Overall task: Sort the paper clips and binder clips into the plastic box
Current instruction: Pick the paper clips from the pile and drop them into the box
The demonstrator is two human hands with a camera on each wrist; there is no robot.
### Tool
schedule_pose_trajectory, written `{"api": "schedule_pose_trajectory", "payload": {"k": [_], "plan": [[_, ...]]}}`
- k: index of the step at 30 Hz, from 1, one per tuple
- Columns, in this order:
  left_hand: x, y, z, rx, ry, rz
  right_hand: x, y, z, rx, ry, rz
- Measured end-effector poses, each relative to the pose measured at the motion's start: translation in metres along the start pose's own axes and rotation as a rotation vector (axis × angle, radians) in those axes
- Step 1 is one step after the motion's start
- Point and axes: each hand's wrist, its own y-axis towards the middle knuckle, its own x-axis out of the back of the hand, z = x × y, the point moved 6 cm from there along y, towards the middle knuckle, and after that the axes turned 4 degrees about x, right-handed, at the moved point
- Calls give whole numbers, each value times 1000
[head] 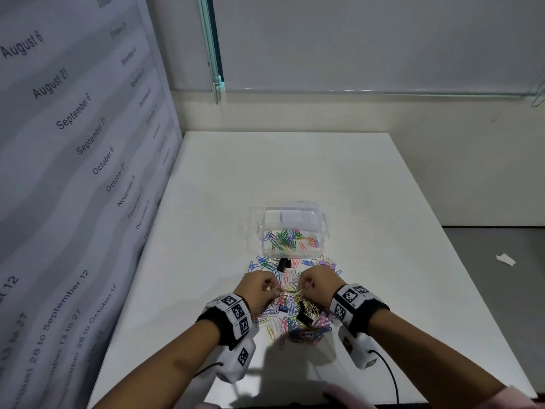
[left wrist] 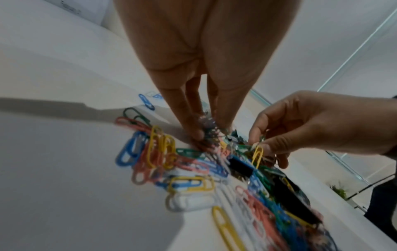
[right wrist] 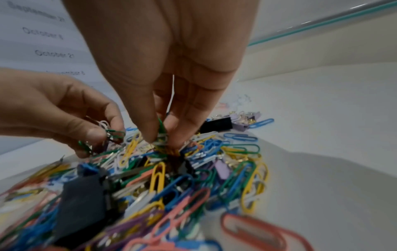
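Observation:
A heap of coloured paper clips (head: 295, 320) lies on the white table, mixed with black binder clips (head: 303, 312). My left hand (head: 275, 289) pinches a small bunch of paper clips (right wrist: 111, 134) at the heap's far left edge. My right hand (head: 303, 287) pinches clips too, a green one (right wrist: 161, 125) between thumb and fingers and a yellow one (left wrist: 257, 155) dangling below. Both hands meet over the heap. Beyond it stands the clear plastic box (head: 262, 228), open, with several paper clips inside.
More paper clips, a black binder clip (head: 284, 263) and purple binder clips (right wrist: 244, 118) lie between the heap and the box. A printed wall panel (head: 73, 172) borders the table's left side. A paper scrap (head: 505, 259) lies off the right edge.

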Motion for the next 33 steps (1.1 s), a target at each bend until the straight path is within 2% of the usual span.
{"api": "schedule_pose_trajectory", "payload": {"k": [9,16,19,26,29,33], "plan": [[21,14,-12,5,-154,-30,38,3,-5,-37,143,-151],[37,38,-27,65,-499,-38,74,22,-9,-75,257,-337],[46,48,-35,46,-508,-68,83,29,-13,-110,304,-421],[48,74,-41,144,-646,-76,73,26,-20,-136,283,-401],[46,75,-40,185,-547,-45,66,17,-23,-138,283,-384],[44,67,-39,134,-413,-30,54,0,-30,-135,256,-309]]}}
